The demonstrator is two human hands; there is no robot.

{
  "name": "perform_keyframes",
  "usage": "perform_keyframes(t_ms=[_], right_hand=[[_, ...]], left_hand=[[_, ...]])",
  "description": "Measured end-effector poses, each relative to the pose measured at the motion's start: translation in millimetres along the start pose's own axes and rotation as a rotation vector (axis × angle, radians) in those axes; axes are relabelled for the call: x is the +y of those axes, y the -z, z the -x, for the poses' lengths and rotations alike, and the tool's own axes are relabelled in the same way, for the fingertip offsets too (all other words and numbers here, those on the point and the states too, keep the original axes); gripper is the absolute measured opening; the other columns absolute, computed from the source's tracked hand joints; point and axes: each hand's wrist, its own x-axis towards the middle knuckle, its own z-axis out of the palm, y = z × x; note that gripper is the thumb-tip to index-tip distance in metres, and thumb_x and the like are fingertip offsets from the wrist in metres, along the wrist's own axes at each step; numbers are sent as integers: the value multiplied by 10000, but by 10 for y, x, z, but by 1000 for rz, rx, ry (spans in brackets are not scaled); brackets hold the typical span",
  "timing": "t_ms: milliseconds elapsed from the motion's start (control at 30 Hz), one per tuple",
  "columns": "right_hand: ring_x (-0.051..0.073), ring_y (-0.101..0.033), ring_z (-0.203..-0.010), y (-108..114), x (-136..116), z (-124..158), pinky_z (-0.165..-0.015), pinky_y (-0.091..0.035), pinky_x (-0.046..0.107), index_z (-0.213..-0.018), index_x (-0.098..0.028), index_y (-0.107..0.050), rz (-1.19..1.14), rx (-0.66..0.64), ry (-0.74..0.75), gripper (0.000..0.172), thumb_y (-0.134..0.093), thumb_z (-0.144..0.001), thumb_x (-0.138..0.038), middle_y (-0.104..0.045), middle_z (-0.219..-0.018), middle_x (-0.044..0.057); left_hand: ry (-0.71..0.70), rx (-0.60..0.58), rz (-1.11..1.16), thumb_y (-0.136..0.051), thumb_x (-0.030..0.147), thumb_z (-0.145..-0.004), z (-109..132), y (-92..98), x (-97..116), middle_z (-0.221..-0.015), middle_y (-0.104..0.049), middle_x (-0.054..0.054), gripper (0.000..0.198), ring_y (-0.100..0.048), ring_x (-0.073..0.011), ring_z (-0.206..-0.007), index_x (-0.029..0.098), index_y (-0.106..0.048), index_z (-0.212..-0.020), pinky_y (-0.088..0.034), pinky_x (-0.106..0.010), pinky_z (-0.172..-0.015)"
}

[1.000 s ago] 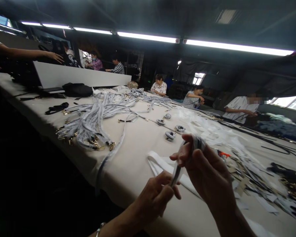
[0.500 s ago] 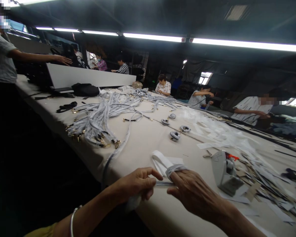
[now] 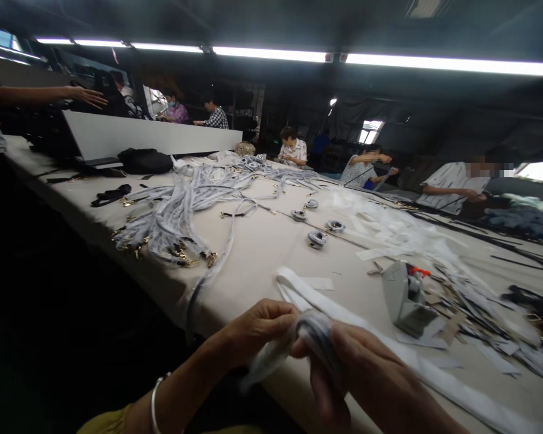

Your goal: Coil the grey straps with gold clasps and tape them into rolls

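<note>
A grey strap in thin whitish wrapping is wound into a coil (image 3: 320, 339) between my hands, close to the table's front edge. My right hand (image 3: 371, 361) grips this coil from the right, its fingers blurred. On the other side my left hand (image 3: 262, 325) pinches the wrapped strap where it meets the coil. A loose, smeared whitish end hangs under the left fingers. Just beyond my hands a folded white strip (image 3: 294, 282) lies on the table and runs off to the lower right. Several finished-looking coils (image 3: 317, 239) rest farther back.
A heap of wrapped straps with gold clasps (image 3: 176, 223) covers the left of the table (image 3: 262, 259). A tape dispenser (image 3: 400, 301) stands at the right among paper scraps. A white board (image 3: 154, 135) stands at the back left, beside a co-worker's outstretched arm (image 3: 40, 95). Other people sit around.
My right hand has turned, and the strap loop that was around its fingers is now a coil held between both hands. My left hand has closed in on it. The view has shifted slightly.
</note>
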Motion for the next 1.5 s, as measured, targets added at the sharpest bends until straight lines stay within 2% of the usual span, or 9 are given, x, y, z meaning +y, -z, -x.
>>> perform_keyframes(t_ms=[167, 433, 533, 700, 800, 967, 1067, 1233, 1500], right_hand=[[177, -592, -704, -89, -271, -72, -691, -520, 339, -1184, -179, -610, -256, 132, 415, 385, -381, -988, -418, -608, -745, 46], [223, -627, -1046, 305, -120, -218, -899, -502, 374, -1284, -216, -486, 1062, 414, 879, 319, -467, -967, -186, -671, -1101, 91], [230, -640, -844, 521, 82, -237, -717, -482, 356, -1212, -153, -510, 1576, 256, 758, 261, -455, -958, -166, -688, -952, 108], [208, -557, -660, 564, 307, -81, -590, -344, 329, -873, -185, -553, 1704, 136, 228, 220, -528, -935, -395, -632, -775, 54], [180, -523, -623, 421, 290, 61, -572, -300, 301, -806, -183, -558, 1525, 33, -60, 305, -462, -947, -436, -617, -725, 43], [101, -464, -481, 240, 181, 210, -499, -353, 217, -746, -138, -591, 486, -83, -252, 644, -227, -966, -620, -523, -556, 1], [99, -479, -448, 211, 146, 216, -484, -372, 203, -924, -91, -641, 117, 61, -138, 642, -261, -971, -605, -571, -539, 18], [131, -500, -490, 147, -47, 78, -545, -454, 262, -1003, -105, -656, -332, 205, 164, 546, -314, -976, -529, -586, -548, 27], [143, -635, -724, 184, -293, -62, -715, -566, 303, -1185, -189, -627, -391, 428, 444, 341, -463, -958, -383, -669, -939, 49]], left_hand=[[-316, 421, -10, -493, 603, -894, -76, -355, -194, -617, -525, 38, 430, -473, -99, -490, 198, -516, -1037, -369, -204, -466], [-144, 111, -124, -500, 445, -940, 27, -474, -91, -729, -605, -30, 335, -544, -128, -713, 145, -636, -883, -424, -241, -720], [48, 18, -66, -523, 465, -914, 62, -265, -11, -680, -592, -19, 374, -521, -116, -665, 125, -674, -874, -382, -234, -688], [277, -44, -221, -686, 412, -776, 46, 159, -68, -590, -478, 65, 323, -360, -71, -510, 147, -669, -959, -271, -208, -511], [278, -97, -377, -774, 301, -665, -20, 273, -84, -647, -500, 71, 341, -404, -77, -567, 173, -659, -959, -286, -194, -518], [92, -181, -448, -713, 397, -783, -142, 220, -20, -808, -613, 3, 247, -543, -140, -778, 168, -691, -872, -428, -246, -757], [-108, -116, -392, -594, 478, -879, -181, 96, -82, -960, -625, -49, 335, -552, -189, -941, 161, -703, -883, -412, -301, -922], [-21, 13, 48, -451, 526, -944, -185, -218, -352, -777, -622, -57, 441, -578, -155, -708, 124, -630, -911, -450, -281, -716], [-222, 224, 15, -632, 532, -845, -218, -458, -543, -736, -521, 30, 403, -393, -58, -528, 181, -518, -1007, -332, -200, -509]])
